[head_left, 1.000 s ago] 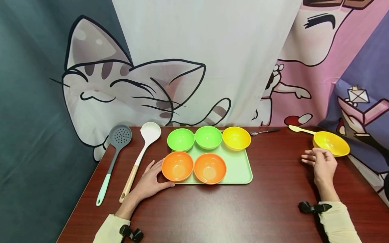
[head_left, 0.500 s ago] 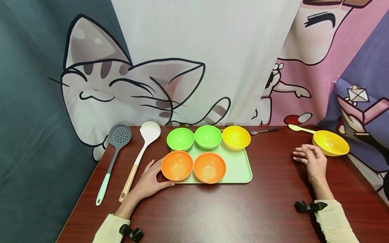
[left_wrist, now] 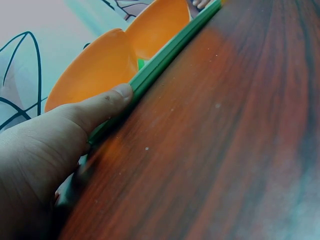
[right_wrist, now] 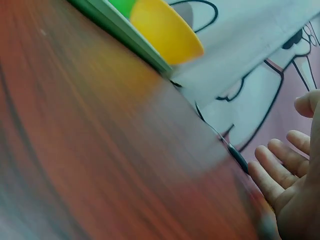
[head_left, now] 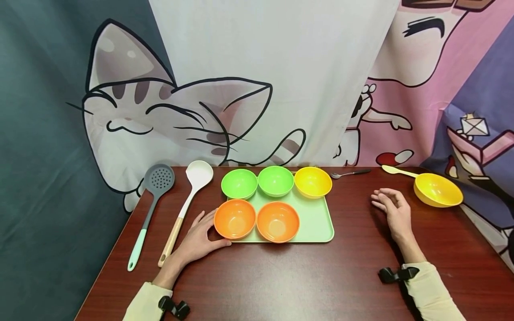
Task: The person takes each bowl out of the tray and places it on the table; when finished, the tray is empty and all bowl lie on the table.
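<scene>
In the head view my left hand (head_left: 201, 236) holds the front left corner of a light green tray (head_left: 315, 227). The thumb lies along the tray's front rim, as the left wrist view shows, and the other fingers reach up the left side, their tips partly hidden by an orange bowl (head_left: 234, 218). A second orange bowl (head_left: 278, 221) sits beside it. Behind them stand two green bowls (head_left: 239, 183) and a yellow bowl (head_left: 313, 182). My right hand (head_left: 395, 214) hovers over the table right of the tray, fingers loosely bent, holding nothing.
At left lie a grey slotted turner (head_left: 159, 180) and a white ladle (head_left: 199, 174) with a wooden handle. A small fork (head_left: 348, 174) lies near the back edge. Another yellow bowl (head_left: 437, 190) stands at far right beside a pale yellow spoon (head_left: 397, 170). A printed curtain (head_left: 281, 53) hangs behind.
My right hand has moved left, away from the yellow bowl at far right. The left hand, the tray and the bowls have stayed in place.
</scene>
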`<state>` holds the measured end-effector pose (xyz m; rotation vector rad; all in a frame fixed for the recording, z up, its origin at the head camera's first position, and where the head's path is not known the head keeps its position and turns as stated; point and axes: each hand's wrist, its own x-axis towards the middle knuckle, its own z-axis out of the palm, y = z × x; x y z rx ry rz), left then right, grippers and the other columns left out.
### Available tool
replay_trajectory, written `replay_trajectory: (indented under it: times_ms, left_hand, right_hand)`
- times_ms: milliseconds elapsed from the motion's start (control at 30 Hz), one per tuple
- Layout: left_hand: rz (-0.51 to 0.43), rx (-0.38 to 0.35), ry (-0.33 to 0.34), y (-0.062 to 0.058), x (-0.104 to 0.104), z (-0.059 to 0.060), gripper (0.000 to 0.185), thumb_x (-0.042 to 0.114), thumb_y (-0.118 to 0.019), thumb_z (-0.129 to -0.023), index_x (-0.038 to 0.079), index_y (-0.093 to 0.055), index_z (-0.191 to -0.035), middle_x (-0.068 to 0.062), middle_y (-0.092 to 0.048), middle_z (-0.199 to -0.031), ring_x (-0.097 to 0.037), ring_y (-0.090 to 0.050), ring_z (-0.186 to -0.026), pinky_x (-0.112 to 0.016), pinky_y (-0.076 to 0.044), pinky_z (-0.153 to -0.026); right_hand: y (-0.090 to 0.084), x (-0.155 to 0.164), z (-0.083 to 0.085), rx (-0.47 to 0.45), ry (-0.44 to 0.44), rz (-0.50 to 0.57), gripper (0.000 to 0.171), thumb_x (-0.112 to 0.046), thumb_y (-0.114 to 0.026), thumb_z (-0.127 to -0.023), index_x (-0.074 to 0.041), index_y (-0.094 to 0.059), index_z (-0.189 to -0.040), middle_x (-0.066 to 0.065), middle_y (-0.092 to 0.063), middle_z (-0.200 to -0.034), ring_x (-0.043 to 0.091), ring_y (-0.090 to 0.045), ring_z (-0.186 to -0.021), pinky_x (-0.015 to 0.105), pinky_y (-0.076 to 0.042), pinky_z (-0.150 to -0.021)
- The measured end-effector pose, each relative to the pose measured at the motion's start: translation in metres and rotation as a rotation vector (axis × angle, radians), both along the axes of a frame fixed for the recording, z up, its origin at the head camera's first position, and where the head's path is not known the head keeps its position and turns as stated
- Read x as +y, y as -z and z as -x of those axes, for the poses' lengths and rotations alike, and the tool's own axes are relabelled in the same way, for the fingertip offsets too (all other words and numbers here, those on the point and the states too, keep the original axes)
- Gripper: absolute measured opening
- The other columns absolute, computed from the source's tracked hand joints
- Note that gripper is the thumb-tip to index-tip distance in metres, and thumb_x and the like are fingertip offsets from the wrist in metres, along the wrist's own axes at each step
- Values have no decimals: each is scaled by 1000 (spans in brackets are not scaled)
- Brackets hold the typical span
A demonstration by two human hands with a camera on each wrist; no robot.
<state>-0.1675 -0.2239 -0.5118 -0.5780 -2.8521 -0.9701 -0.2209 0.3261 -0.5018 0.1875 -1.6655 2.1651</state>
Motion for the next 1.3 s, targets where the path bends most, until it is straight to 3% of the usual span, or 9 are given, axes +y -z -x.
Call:
replay_trajectory:
  times_ms: [267,800,1067,1300]
  left_hand:
    - [4,2,4,-1,1,1,90,64,-77,-75,19,-49,-148,1,-51,-151,-25,-37,-147,-56,-14,-124]
    - [-2,-14,-5,-1,0,-1,90,66,-77,-74,20,-50,-147,1,-51,-151,-25,-37,-147,-56,-14,-124]
    - [-12,-2,-1,0,0,-1,89,64,-78,-74,21,-51,-147,2,-51,-150,-25,-37,-147,-56,-14,-124]
    - [-2,-4,-1,0,1,0,89,65,-77,-74,21,-51,-147,1,-51,-151,-25,-37,-147,-56,-14,-124]
  right_hand:
    - [2,-23,1,-4,-86,-70,29,0,-55,-100,19,-47,-120,7,-72,-107,13,-74,-95,24,-60,-82]
    - [3,-61,14,-61,-134,-194,39,-7,-56,-101,18,-42,-127,1,-68,-111,10,-70,-99,23,-60,-84]
    - [1,-83,26,-128,-106,-265,44,-15,-55,-103,17,-42,-131,6,-62,-115,6,-68,-101,20,-58,-87]
    - [0,-103,43,-251,6,-317,46,-22,-55,-103,9,-45,-135,5,-56,-123,-1,-58,-106,17,-55,-88]
